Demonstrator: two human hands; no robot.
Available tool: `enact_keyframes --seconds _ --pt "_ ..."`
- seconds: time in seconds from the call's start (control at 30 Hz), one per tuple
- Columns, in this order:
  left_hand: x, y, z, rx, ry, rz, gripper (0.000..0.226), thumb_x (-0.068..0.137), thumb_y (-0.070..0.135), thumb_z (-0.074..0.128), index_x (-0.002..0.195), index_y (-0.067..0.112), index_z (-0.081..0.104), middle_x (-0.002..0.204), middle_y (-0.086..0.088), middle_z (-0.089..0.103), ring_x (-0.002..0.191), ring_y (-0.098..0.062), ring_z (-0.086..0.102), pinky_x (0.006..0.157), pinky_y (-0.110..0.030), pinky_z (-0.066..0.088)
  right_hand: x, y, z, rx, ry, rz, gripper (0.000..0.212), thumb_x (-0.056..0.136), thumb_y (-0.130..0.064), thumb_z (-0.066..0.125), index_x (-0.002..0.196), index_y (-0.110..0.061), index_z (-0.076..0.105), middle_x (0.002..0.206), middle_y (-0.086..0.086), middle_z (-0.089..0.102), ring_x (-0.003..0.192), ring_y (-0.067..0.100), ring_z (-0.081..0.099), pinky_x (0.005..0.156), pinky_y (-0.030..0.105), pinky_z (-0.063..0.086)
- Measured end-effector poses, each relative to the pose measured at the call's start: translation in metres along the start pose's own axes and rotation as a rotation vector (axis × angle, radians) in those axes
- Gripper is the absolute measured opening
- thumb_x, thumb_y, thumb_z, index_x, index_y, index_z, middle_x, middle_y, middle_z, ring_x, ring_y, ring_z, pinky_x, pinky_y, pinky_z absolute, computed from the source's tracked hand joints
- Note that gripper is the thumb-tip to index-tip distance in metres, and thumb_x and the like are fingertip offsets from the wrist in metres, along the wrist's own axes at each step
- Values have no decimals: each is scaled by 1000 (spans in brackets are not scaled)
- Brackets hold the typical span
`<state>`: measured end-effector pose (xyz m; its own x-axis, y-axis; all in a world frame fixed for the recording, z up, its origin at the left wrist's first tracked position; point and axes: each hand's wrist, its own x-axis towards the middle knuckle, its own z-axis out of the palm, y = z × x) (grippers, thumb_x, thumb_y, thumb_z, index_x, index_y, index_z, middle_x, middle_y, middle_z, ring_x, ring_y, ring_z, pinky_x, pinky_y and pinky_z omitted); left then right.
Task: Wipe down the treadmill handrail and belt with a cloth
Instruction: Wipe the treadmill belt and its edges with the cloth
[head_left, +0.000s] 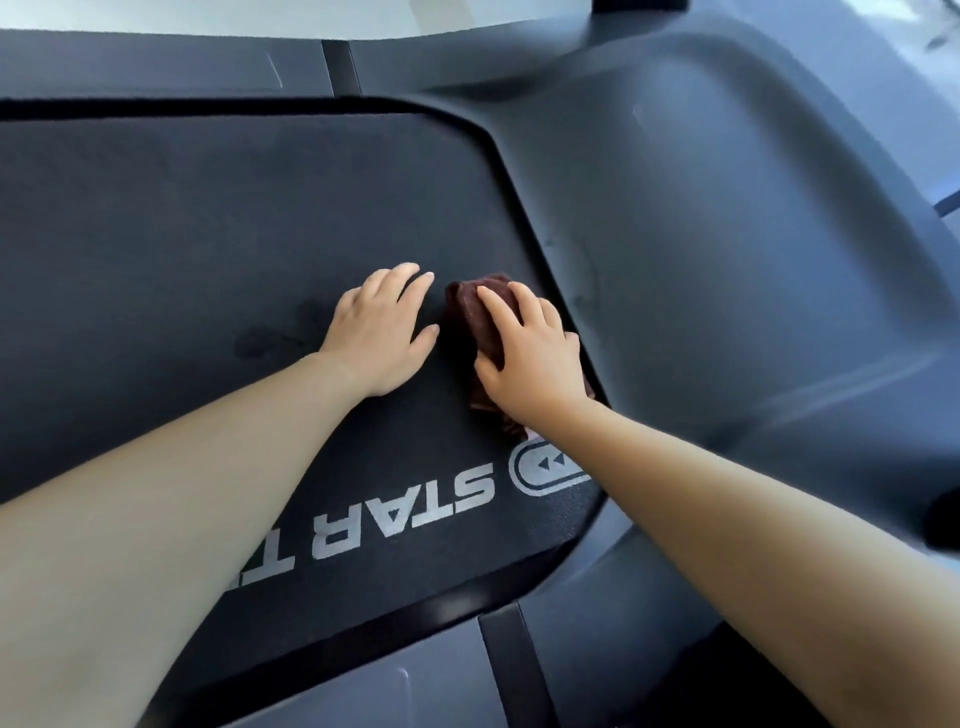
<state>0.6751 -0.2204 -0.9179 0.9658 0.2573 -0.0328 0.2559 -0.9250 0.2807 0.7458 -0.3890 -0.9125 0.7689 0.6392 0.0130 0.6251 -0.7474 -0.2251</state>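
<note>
The black treadmill belt fills the left and middle of the view, with white lettering near my arms. A dark brown cloth lies bunched on the belt close to its right edge. My right hand presses down on the cloth, fingers spread over it. My left hand rests flat on the bare belt just left of the cloth, fingers together, holding nothing. No handrail is in view.
The grey motor cover curves around the belt's right end. Grey side rails run along the top and bottom of the belt. A faint smudge marks the belt left of my left hand.
</note>
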Motion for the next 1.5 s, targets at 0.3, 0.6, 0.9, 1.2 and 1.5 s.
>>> enact_keyframes --seconds 0.3,0.6,0.9,1.2,1.5 --pt "0 -8 19 41 -12 58 60 94 44 36 147 21 22 155 1 16 142 -19 11 115 -46 8 30 1 3 -62 80 151 62 88 -31 53 145 -28 29 152 4 25 135 28 23 95 51 31" --pt "11 -11 20 54 42 85 60 92 45 40 145 20 28 152 -3 24 140 -20 18 114 -44 12 2 10 2 -34 67 110 63 87 -29 54 145 -27 30 150 3 27 134 28 25 94 49 32" --pt "56 -41 12 35 108 -154 61 93 45 41 145 16 27 154 -6 21 141 -23 16 115 -45 12 92 -9 12 74 124 105 59 88 -33 52 143 -28 34 151 3 27 136 28 24 99 50 29" --pt "60 -43 18 68 152 -168 64 87 50 33 144 22 28 153 0 23 142 -17 15 116 -43 11 101 -2 24 95 169 54 61 84 -40 55 141 -35 36 152 -2 29 138 25 25 100 52 31" --pt "61 -45 18 56 167 -179 67 84 55 29 143 26 30 152 3 25 141 -14 19 116 -41 13 185 -11 28 86 178 -11 58 85 -40 53 140 -33 37 150 1 31 136 26 27 101 53 31"
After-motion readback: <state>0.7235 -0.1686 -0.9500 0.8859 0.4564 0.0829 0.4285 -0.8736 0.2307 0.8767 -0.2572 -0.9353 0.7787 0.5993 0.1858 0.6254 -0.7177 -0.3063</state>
